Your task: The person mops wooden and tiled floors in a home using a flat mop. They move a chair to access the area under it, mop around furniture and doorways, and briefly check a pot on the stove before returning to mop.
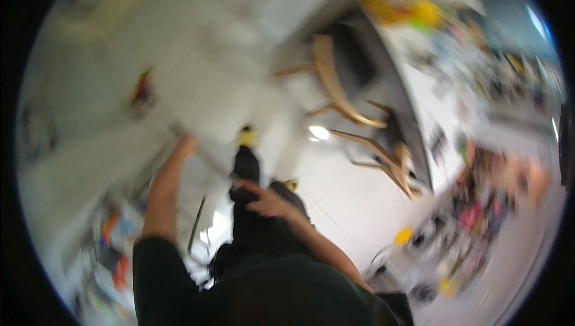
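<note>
A thin grey pole (pixel 213 163) slants across in front of my legs, blurred by motion. My left hand (pixel 186 145), arm stretched forward, is closed around its farther part. At the pole's nearer end is my right hand (pixel 267 201), its fingers against the pole in front of my dark trousers. A small red and yellow thing (pixel 143 88) is on the pale floor beyond my left hand, roughly in line with the pole. Blur hides whether the two are joined.
Two wooden chairs (pixel 328 70) (pixel 395 164) with dark seats stand at a white table (pixel 413 83) heaped with items. Crowded shelves or bins (pixel 467 227) lie at right. More clutter (pixel 112 240) is at lower left. My yellow shoes (pixel 247 136) are on the tiled floor (pixel 332 191).
</note>
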The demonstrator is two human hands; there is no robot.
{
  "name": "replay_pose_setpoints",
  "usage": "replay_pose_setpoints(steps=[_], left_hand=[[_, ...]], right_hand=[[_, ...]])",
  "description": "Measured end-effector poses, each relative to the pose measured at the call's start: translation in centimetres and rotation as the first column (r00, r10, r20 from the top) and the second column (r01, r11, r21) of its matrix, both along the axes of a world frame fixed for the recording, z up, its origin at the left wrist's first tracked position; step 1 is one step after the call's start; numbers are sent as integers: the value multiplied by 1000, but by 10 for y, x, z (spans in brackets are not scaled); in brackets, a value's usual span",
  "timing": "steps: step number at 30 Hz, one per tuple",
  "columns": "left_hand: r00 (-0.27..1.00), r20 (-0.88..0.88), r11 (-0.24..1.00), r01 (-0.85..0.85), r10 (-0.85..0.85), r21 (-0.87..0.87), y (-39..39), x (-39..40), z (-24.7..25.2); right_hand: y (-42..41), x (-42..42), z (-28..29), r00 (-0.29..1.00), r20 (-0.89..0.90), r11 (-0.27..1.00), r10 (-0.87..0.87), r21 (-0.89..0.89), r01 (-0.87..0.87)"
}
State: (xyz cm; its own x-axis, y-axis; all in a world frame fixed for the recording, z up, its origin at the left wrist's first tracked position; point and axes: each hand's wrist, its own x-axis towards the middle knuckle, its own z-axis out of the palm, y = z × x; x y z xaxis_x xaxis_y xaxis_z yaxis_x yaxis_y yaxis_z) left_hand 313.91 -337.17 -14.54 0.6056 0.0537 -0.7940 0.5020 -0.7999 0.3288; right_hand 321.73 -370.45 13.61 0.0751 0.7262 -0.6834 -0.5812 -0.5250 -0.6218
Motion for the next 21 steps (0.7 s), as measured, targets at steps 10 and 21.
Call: replay_pose_setpoints(steps=[10,21], left_hand=[[916,202,934,357,-346,-24,-146,-16,48],[790,468,883,467,-396,-42,-469,40,136]], right_hand=[[-164,-27,32,845,496,979,200,-146,-145],[-436,17,200,627,674,909,391,-390,-148]])
